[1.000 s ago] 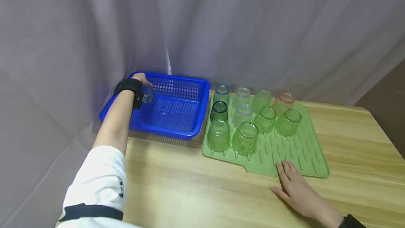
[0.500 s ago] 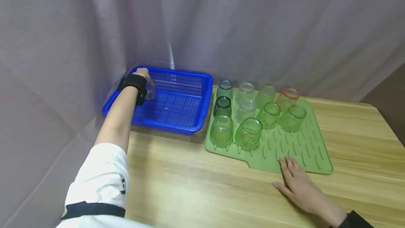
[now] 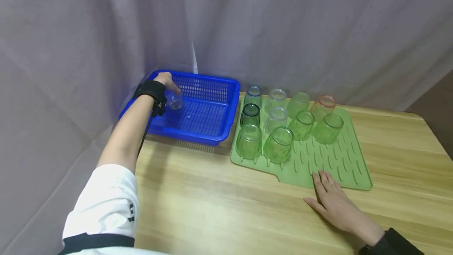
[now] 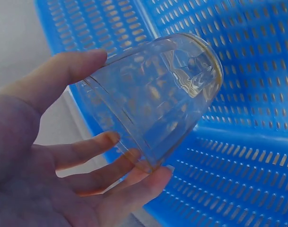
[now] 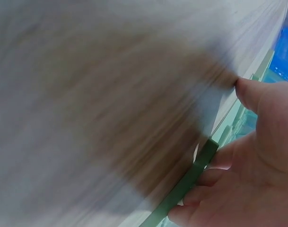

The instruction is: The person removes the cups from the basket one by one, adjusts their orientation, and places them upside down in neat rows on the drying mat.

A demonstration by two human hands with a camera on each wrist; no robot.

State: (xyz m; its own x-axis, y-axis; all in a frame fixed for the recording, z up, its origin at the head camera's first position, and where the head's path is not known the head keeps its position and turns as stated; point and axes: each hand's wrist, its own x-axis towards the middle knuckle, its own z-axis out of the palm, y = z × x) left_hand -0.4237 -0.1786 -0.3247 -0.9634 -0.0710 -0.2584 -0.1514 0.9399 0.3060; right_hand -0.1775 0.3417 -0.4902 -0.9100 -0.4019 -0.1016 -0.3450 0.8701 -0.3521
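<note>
My left hand (image 3: 169,83) holds a clear drinking glass (image 4: 148,94) inside the blue plastic basket (image 3: 231,107). The left wrist view shows the thumb on one side of the glass near its rim and the fingertips on the other, with the base pointing away from the palm. To the right, my right hand (image 3: 334,204) lies with its fingers stretched out on the front edge of the green draining mat (image 3: 318,164). Upside-down glasses stand in rows on that mat, among them a green glass (image 3: 278,145), a dark glass (image 3: 250,115) and a red-tinted glass (image 3: 323,106).
Basket and mat stand side by side on a wooden table (image 3: 212,200). Behind them hangs a grey curtain (image 3: 283,23), which also runs down the left side. The glasses crowd the back and left of the mat.
My left hand has shifted slightly right within the basket, still holding the clear glass, which shows more now. The head view has moved a little. The right hand stays on the mat's edge.
</note>
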